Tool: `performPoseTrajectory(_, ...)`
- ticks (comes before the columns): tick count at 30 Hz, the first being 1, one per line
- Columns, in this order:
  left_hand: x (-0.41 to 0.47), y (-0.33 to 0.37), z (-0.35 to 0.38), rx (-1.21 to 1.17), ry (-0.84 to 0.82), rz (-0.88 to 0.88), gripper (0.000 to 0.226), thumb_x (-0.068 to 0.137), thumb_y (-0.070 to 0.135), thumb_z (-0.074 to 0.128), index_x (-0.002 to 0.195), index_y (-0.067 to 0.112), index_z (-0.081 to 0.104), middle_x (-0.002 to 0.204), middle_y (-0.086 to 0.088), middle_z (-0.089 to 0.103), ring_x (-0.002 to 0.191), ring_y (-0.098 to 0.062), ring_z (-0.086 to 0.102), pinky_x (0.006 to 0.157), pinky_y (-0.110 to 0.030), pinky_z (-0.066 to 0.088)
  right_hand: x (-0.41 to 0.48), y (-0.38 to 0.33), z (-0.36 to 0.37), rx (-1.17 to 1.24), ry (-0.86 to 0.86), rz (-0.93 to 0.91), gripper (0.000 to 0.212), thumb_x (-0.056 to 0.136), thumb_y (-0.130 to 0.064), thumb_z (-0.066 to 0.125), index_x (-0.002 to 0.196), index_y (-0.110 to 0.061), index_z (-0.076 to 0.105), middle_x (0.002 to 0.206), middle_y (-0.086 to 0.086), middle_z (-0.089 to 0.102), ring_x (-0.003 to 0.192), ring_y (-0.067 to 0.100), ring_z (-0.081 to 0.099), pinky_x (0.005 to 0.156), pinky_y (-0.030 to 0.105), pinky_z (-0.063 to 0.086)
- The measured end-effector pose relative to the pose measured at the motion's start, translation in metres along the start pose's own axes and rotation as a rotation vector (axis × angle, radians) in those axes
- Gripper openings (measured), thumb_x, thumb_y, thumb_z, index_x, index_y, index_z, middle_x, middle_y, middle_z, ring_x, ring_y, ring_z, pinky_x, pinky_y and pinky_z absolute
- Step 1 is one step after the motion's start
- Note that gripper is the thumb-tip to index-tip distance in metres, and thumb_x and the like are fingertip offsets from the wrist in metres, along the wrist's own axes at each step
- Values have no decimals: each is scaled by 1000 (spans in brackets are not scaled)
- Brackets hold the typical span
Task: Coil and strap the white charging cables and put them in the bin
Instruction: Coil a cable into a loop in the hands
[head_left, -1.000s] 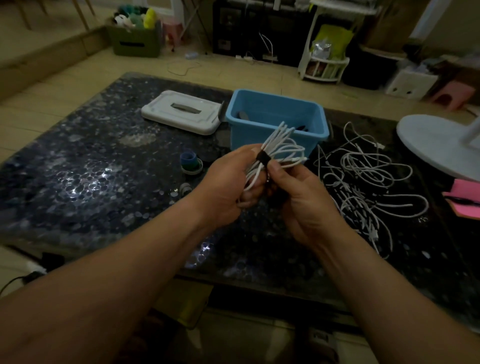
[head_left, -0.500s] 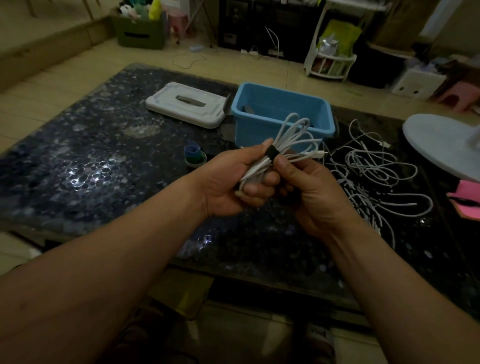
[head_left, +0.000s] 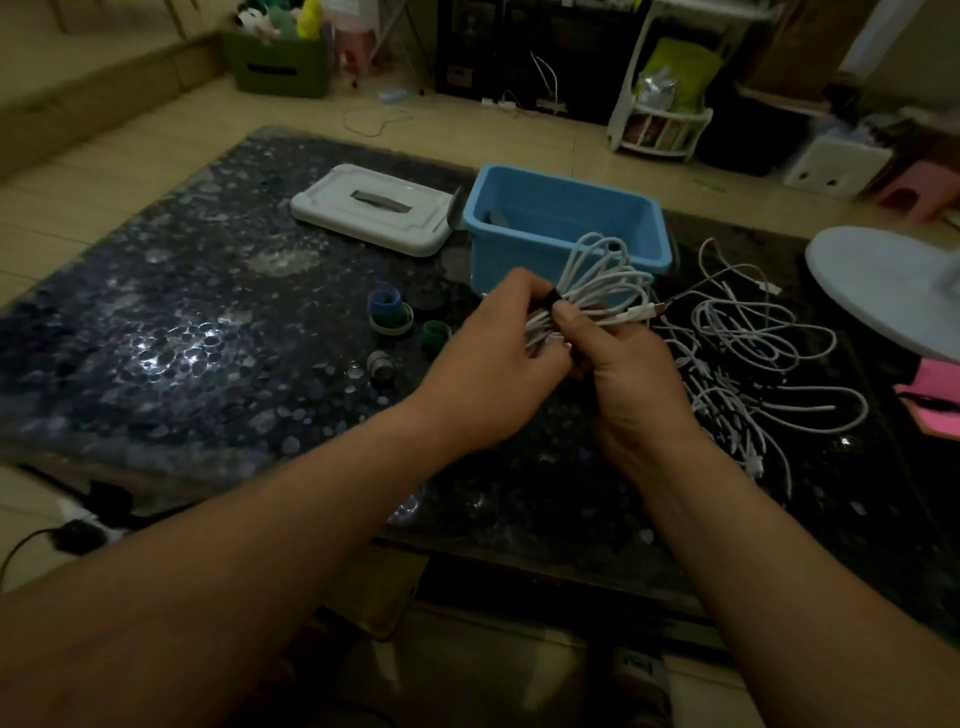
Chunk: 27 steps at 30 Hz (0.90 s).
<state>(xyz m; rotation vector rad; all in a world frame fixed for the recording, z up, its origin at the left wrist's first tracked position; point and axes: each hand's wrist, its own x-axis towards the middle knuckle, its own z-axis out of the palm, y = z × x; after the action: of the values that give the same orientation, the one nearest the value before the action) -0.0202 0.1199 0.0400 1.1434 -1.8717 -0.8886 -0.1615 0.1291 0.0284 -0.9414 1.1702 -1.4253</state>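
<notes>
Holding a coiled cable (head_left: 608, 278) up over the middle of the desk (head_left: 208, 322), both hands on it. The left hand (head_left: 488, 364) has its fingers (head_left: 537, 312) curled round the lower end of the coil, and the right hand (head_left: 634, 384) is pinching the bundle right beside the black strap (head_left: 554, 298) that goes round its waist, thumb on top. The white loops fan out toward the upper right and overlap the front wall of the blue bin (head_left: 511, 260) from this angle, with a plug end poking out to the right. Honestly can't tell if the strap is fully closed, the hands cover most of it. The bin sits just behind the hands, a bit above centre frame, with something dark inside that I can't make out. A white lid (head_left: 371, 208) with a grey handle lies flat just left of the bin. The loose cables (head_left: 748, 332) are a white tangle on the desk at the right of the frame, near the right hand. Left of the left hand are some little strap rolls (head_left: 387, 309): a blue-and-green one, a green one, a greyish one. A pale round disc (head_left: 883, 291) pokes in at the right edge.
</notes>
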Motion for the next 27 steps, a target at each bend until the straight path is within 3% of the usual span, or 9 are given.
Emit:
performPoseTrajectory(2,0,-3,1,81,-3,1,26,96,23,66,120,24,55,104,9,70,91,-4,67,80,-33,57,-1,3,0,-10,16,24,23,101,-11,66,121,-2,73,108,14,80,99,24,77,87,35,59)
performPoseTrajectory(6,4,3,0,-81,-49,-104,17,99,22,62,115,17,66,93,8,70,76,4,61,68,-19,48,-1,6,-3,-17,-2,27,23,101,-11,66,123,-4,73,113,15,79,109,29,76,99,42,58)
performPoseTrajectory(10,7,6,-5,-105,-162,-163,21,105,24,53,118,11,65,106,-9,71,96,-21,67,86,-42,53,-3,0,-9,-117,-24,-7,25,101,-9,66,123,0,72,110,12,80,100,19,78,85,28,60)
performPoseTrajectory(12,7,5,-4,-39,-236,-191,20,103,22,54,118,10,59,108,-12,69,102,-31,65,89,-49,51,-2,0,-12,-177,-39,-20,25,101,-6,66,124,-1,71,111,10,80,100,17,78,87,27,61)
performPoseTrajectory(15,5,0,1,92,-256,-128,20,100,20,58,115,11,49,101,-5,65,91,-19,64,76,-42,51,-3,1,-12,-192,-75,-2,28,101,-4,66,129,-4,69,115,11,79,109,23,76,96,35,59)
performPoseTrajectory(18,0,-6,7,169,-160,-15,23,103,19,54,121,15,40,100,-6,67,84,-19,66,71,-44,52,-7,-2,-8,-97,-93,81,26,102,-2,62,128,2,66,82,-2,79,74,5,75,66,16,55)
performPoseTrajectory(20,-3,-9,9,225,-100,62,21,104,17,52,119,15,37,98,-10,68,80,-24,67,69,-51,53,-8,-3,-6,-63,-103,96,23,104,0,58,126,2,62,54,-12,64,46,-4,59,47,8,42)
performPoseTrajectory(23,-5,-12,11,343,-58,130,12,105,14,49,111,13,39,91,-10,67,73,-25,65,58,-42,47,-10,-5,-5,-34,-110,125,23,104,-2,58,127,1,62,49,-13,60,41,-4,55,43,7,40)
performPoseTrajectory(27,0,-12,8,246,-45,-5,10,108,20,46,102,12,43,84,-4,63,71,-20,60,58,-43,43,-10,-4,-8,-125,-126,135,16,107,-12,56,112,-6,70,60,-15,69,53,-5,64,53,7,45)
